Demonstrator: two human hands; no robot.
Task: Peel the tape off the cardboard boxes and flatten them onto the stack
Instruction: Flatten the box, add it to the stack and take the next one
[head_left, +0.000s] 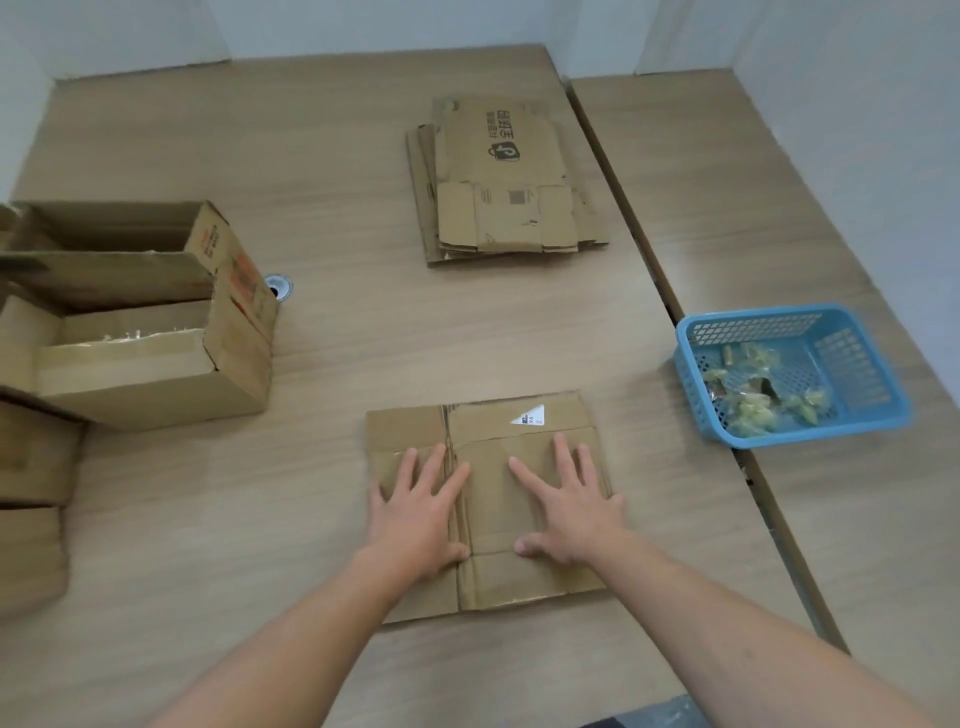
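Observation:
A flattened cardboard box (498, 431) lies on the wooden table in front of me, a white sticker near its far edge. My left hand (421, 514) presses flat on its left half, fingers spread. My right hand (569, 506) presses flat on its right half, fingers spread too. Farther back in the middle lies the stack of flattened boxes (501, 182), the top one printed with a black logo. Along the left edge stand several unflattened boxes (140, 322), the nearest open at the top with tape on a flap.
A blue plastic basket (789, 371) with crumpled tape scraps sits on the right, over the seam (644, 244) between two tables. A small round metal fitting (279, 286) shows beside the open boxes. White walls close the far side and the right.

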